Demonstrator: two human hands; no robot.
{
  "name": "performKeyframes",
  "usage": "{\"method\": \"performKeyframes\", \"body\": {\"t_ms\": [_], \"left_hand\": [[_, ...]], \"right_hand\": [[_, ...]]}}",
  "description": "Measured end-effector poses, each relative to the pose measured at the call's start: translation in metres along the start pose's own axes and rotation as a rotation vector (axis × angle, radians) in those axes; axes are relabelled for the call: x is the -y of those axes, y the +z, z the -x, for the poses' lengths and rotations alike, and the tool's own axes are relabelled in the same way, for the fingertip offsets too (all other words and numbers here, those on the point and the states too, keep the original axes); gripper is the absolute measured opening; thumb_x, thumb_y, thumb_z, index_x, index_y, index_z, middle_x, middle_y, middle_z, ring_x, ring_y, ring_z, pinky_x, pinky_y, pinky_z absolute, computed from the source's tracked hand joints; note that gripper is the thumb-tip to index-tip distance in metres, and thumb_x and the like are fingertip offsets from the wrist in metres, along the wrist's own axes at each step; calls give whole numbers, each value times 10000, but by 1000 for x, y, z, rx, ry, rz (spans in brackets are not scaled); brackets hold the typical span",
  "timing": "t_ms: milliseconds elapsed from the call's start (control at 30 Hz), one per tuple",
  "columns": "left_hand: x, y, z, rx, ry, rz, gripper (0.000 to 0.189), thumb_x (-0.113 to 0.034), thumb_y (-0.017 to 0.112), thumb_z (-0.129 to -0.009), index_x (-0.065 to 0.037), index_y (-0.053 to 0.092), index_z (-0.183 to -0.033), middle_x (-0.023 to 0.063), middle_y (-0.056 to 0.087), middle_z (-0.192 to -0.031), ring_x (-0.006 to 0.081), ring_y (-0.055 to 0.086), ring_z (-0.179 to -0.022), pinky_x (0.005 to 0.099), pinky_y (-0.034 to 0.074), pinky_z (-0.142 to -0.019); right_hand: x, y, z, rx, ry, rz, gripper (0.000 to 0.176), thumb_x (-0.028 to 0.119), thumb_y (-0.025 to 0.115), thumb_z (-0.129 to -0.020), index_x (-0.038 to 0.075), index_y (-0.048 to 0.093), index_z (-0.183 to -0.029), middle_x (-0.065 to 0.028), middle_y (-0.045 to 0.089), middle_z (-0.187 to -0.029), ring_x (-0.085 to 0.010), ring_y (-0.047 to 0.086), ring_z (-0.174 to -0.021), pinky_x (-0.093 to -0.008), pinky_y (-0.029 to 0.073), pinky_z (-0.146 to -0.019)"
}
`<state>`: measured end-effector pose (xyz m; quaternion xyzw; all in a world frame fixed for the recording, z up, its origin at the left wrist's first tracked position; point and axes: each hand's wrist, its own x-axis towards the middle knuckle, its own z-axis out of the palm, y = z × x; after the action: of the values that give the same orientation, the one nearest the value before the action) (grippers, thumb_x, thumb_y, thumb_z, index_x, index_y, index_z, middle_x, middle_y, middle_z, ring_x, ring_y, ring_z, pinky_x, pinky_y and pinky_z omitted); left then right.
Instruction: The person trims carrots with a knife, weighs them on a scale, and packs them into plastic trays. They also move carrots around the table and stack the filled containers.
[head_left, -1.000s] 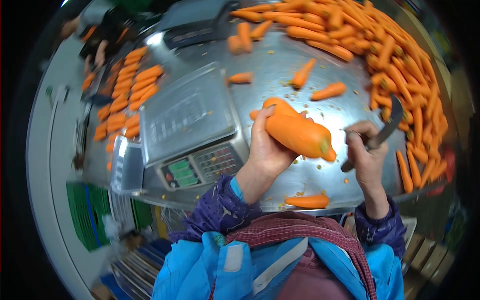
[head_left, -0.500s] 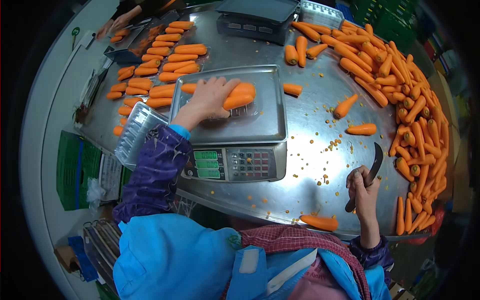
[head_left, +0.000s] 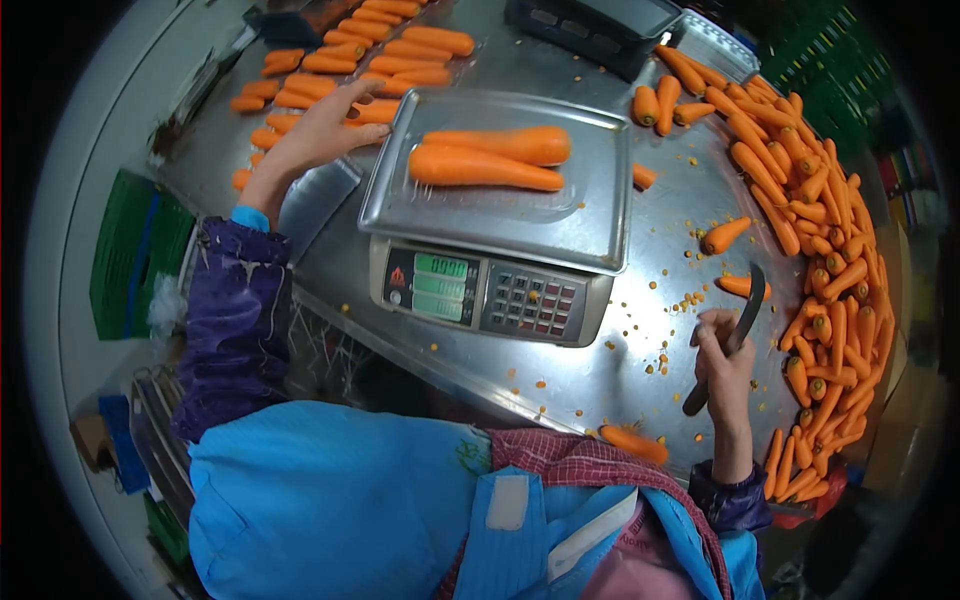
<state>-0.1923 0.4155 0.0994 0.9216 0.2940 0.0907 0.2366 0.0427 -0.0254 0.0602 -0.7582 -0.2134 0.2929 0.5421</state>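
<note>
Two large carrots lie side by side in a clear tray on the steel pan of a scale. Left of the pan, my left hand has its fingers spread above the rows of packed carrots, holding nothing that I can make out. My right hand is closed around a dark curved knife, its blade pointing up and away from me. The scale's display and keypad face me. Just beyond the knife lies a single carrot, partly covered by the blade.
A big heap of carrots fills the right side of the steel table. Small cut ends are scattered mid-right. A second scale stands at the back. One carrot lies by the front edge. A stack of clear trays is left of the scale.
My left hand has let go of the carrots on the scale and moved left, off the pan. My right hand still holds the knife. The whole view has shifted and turned.
</note>
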Motion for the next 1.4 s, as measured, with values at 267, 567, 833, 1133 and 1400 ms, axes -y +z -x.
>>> {"method": "performKeyframes", "body": {"t_ms": [267,567,833,1133,1400], "left_hand": [[9,20,36,109,-147,208,548,-184,627,-806,-40,420,-1293,106,516,-1082,186,494,-985,303,408,-871],[5,69,21,-15,161,153,596,-109,711,-703,-68,442,-1232,93,486,-1213,256,467,-1107,351,387,-953],[2,71,17,15,184,79,443,-225,659,-779,-68,494,-1158,116,556,-1072,280,469,-1088,354,364,-944],[1,71,13,-235,66,-255,247,-275,489,-902,-56,563,-991,121,596,-790,282,573,-781,362,439,-718],[40,35,30,-412,-69,119,230,-193,584,-862,-22,554,-1013,26,539,-762,104,520,-737,239,429,-681]], "right_hand": [[39,44,-60,113,-110,92,242,149,605,-827,-4,543,-1004,9,500,-722,-15,395,-463,-173,315,-392],[55,88,-80,214,-52,91,197,146,587,-844,3,557,-977,5,523,-708,-19,394,-469,-178,322,-408],[51,80,-77,174,0,140,192,140,594,-840,-5,559,-961,-13,539,-705,-23,403,-470,-173,327,-408],[47,88,-80,262,-28,117,164,125,583,-851,5,567,-962,10,529,-685,-15,401,-472,-173,310,-403],[46,83,-89,257,-44,152,172,140,576,-864,3,567,-966,4,542,-703,-16,397,-468,-177,320,-408]]}}
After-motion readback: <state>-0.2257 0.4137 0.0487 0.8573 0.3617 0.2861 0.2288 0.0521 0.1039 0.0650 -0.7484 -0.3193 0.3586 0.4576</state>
